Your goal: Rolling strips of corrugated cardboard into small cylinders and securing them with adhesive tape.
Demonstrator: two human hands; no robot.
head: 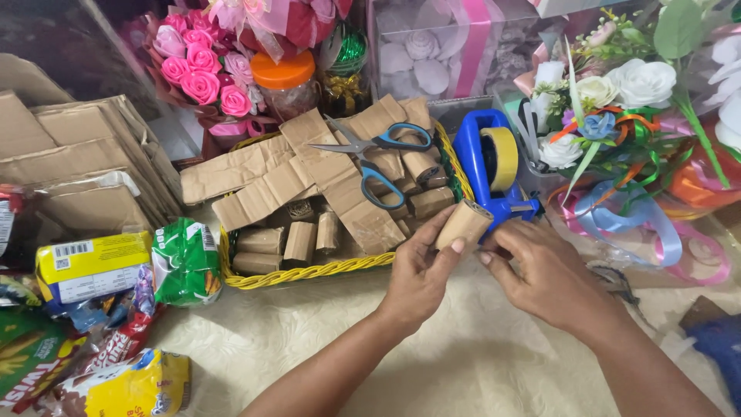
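Pinching cardboard roll [463,223]: left hand [421,274]; right hand [544,270] touching; basket [309,272], tape dispenser [494,166] close behind.

At my far left lies a yellow box [93,265] with a white barcode label [72,250], and beside it a green crumpled snack bag [187,261]. Below them, at the corner, I see a red snack packet [116,349], a yellow pouch [139,384] and a green flat packet [27,355].
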